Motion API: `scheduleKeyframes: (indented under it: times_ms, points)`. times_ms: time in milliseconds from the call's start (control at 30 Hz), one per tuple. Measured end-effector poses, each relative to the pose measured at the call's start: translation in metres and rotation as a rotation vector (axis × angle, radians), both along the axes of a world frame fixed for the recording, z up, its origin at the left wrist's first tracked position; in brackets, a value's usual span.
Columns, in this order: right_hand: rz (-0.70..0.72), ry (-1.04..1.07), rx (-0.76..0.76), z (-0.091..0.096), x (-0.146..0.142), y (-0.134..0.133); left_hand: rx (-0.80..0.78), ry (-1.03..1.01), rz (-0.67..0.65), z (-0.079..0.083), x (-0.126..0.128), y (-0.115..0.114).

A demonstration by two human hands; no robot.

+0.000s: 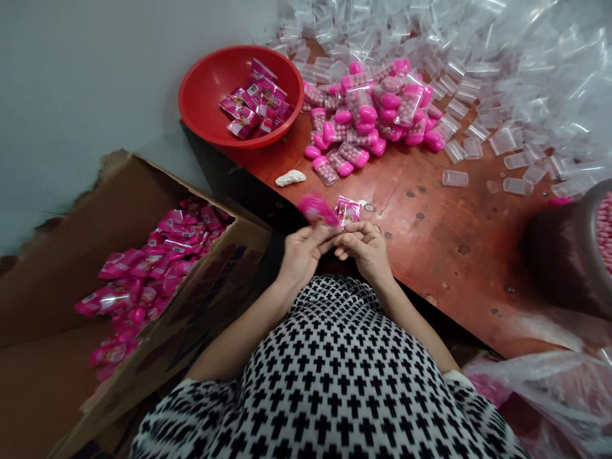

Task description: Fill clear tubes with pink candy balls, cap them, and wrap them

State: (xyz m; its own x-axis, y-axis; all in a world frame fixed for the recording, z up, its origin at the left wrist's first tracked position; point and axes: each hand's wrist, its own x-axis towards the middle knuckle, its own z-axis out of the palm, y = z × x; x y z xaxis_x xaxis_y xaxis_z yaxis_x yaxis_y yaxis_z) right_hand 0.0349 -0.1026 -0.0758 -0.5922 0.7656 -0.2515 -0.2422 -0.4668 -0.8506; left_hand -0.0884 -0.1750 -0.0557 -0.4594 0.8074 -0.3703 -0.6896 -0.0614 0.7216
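Note:
My left hand (pixel 301 254) is closed on a shiny pink packet (pixel 315 208), which is blurred by motion and sticks up past the fingertips. Close against it, my right hand (pixel 366 250) has its fingers curled and thumb pressed in; what they pinch is hidden. Just beyond the right fingers, flat printed pink sachets (pixel 349 211) lie at the table edge. Both hands are low in front of my body, fingertips meeting.
Filled jars with pink caps (pixel 354 153) are heaped on the wooden table (pixel 430 236), beside many clear tubes (pixel 454 178). A red bowl (pixel 205 95) holds sachets. Left stands a cardboard box (pixel 248 239) of pink packets; right, a dark bucket (pixel 549 255) of pink balls.

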Motion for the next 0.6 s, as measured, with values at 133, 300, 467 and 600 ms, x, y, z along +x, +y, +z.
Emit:
scheduleKeyframes:
  times_ms: [133, 300, 467, 600]
  points:
    - [-0.025, -0.029, 0.050, 0.004, 0.002, 0.005, 0.068, 0.146, 0.486, 0.008, -0.061, -0.027]
    - [-0.068, -0.133, 0.094, 0.006, 0.004, 0.009, -0.117, 0.559, 0.476, -0.017, -0.109, -0.007]
    - [-0.043, -0.203, 0.160, 0.004, 0.004, 0.001, -0.331, 1.409, 0.098, -0.052, -0.123, 0.056]
    - [-0.075, -0.211, 0.141, 0.001, 0.009, -0.001, -0.467, 1.567, 0.077, -0.065, -0.124, 0.078]
